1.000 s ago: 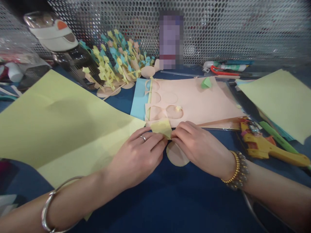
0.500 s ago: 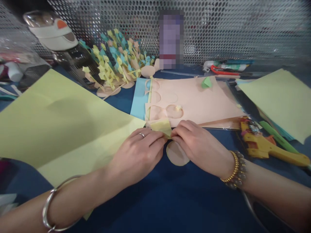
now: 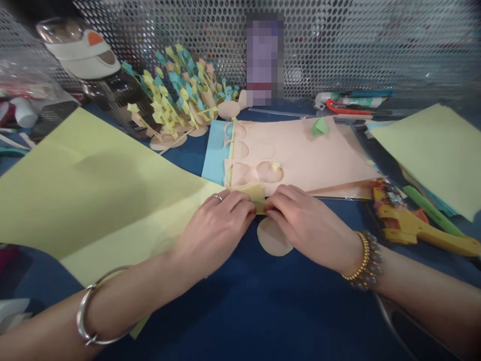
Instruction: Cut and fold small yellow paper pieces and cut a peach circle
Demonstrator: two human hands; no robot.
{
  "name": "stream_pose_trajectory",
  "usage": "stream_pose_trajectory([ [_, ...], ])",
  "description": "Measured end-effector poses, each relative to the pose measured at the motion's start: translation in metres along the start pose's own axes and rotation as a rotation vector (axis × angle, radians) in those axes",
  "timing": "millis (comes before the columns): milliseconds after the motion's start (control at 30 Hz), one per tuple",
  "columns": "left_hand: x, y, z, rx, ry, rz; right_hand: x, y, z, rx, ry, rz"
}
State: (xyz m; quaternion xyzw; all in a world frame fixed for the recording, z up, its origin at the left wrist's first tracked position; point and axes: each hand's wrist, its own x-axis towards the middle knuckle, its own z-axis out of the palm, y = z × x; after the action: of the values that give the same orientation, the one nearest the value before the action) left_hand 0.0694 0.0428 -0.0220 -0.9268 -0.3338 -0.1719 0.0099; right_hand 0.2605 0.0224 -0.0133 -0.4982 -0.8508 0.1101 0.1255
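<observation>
A small yellow paper piece (image 3: 257, 196) is pinched along its near edge between my two hands. My left hand (image 3: 221, 225), with a ring, has its fingertips closed on the left part of the piece. The closed fingers of my right hand (image 3: 300, 220) grip its right corner. Just below my right fingers lies a pale paper disc (image 3: 273, 238), partly covered by them. A large yellow-green sheet (image 3: 112, 195) spreads under and beside my left arm. Beyond my hands lies a pink sheet (image 3: 300, 150) with round cut-outs and a small yellow star (image 3: 275, 166).
A yellow glue gun (image 3: 406, 220) and a green-handled tool (image 3: 432, 210) lie at right, near stacked sheets (image 3: 436, 155). Paper stars on stems (image 3: 180, 95) stand at back left beside a dark bottle (image 3: 112, 90). A perforated metal panel (image 3: 319, 50) rises behind.
My left hand has shifted slightly along the yellow paper piece, covering more of its left side. My right hand stays almost where it was.
</observation>
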Motion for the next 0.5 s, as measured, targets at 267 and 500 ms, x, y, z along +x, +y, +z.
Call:
stream_pose_trajectory([
  [267, 0.0024, 0.0008, -0.0003, -0.057, -0.041, -0.037, -0.0018, 0.0013, 0.0002, -0.236, 0.015, -0.160],
  [500, -0.0008, 0.0003, -0.0002, -0.031, 0.007, -0.006, -0.0020, 0.0011, 0.0006, -0.254, -0.007, -0.160],
])
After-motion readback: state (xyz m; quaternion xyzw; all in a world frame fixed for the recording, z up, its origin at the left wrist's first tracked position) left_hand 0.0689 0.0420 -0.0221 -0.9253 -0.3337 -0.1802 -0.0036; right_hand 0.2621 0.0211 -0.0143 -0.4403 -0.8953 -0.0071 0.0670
